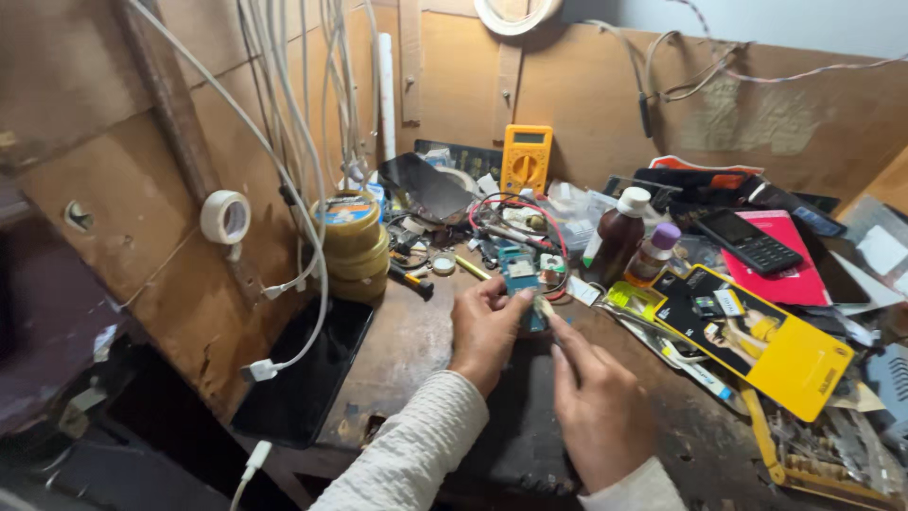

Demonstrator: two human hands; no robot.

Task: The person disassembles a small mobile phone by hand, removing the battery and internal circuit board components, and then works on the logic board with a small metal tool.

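— What sort of place is this?
— A small electronics repair workshop. A cluttered wooden bench [416, 350] carries a yellow multimeter [526, 157], stacked tape rolls [352, 248], phones [750, 241], solvent bottles [619, 235]; charging cables [284, 114] hang down the plywood wall [132, 218].

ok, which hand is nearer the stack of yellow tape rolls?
Left. The left hand is just right of the stack of yellow tape rolls; the right hand sits farther right and nearer the person.

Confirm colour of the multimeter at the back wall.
Yellow multimeter, head view.
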